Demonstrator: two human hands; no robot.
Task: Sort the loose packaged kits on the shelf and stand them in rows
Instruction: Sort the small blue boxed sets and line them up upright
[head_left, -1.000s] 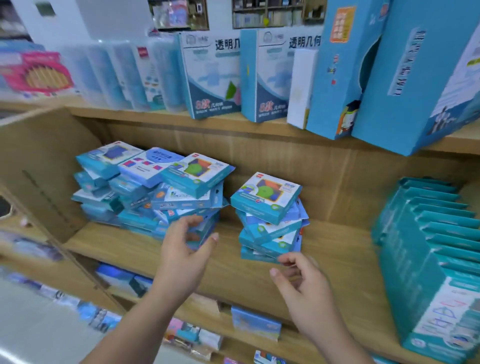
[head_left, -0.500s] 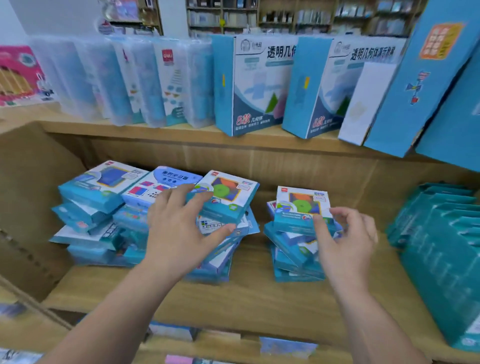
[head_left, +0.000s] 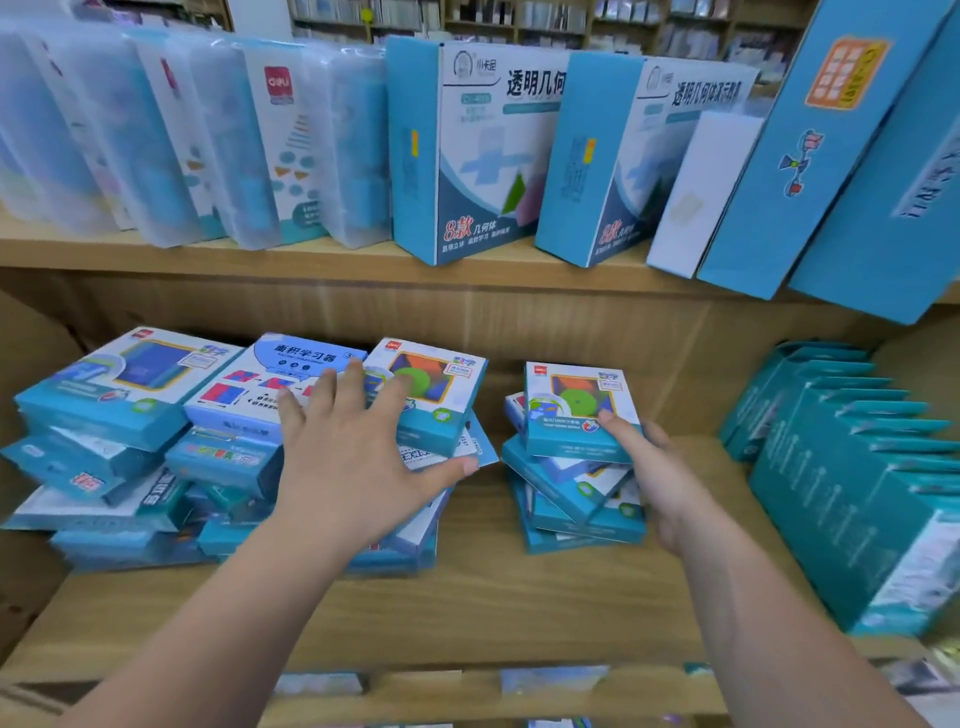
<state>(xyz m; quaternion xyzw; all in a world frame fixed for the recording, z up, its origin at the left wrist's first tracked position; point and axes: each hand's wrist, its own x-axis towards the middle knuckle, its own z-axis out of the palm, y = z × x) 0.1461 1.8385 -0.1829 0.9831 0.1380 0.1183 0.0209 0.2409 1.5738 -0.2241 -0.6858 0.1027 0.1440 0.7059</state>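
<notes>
Left heap: the loose kits (head_left: 130, 415) lie flat and criss-crossed at 9 o'clock on the shelf, several layers deep and askew. In my judgement, pulling one from low down would make the glossy upper ones slide.
Small stack: a lower pile (head_left: 566, 499) lies at 3 o'clock of the heap, apart from it, with its layers fanned at different angles.
Top kit: a flat card box (head_left: 576, 405) with a green disc on its face lies uppermost on the small stack. It is probably light and stiff along its edges, with a softer face and a slick print.
Where to hold: the two long edges look best, thumb on the face and fingers under, so that it can be turned up onto its narrow end.
Left hand: it lies palm down (head_left: 353, 467) over the heap's 3 o'clock side, its fingers straight and spread, grasping nothing. Whether it presses down cannot be told.
Right hand: it grips (head_left: 665, 483) the top kit at its 5 o'clock corner, with the thumb (head_left: 610, 423) on the face and the fingers curled beneath.
Room: a shop, with blurred far shelving (head_left: 519, 21) at 12 o'clock.
Shelf board: bare, smooth wood (head_left: 467, 613) runs along the front at 6 o'clock, with room there for a row.
Upper boxes: tall cartons (head_left: 483, 156) and clear cases (head_left: 208, 145) lean on the shelf above.
Standing row: teal boxes (head_left: 857, 493) stand upright at 3 o'clock and could serve as a backstop.
</notes>
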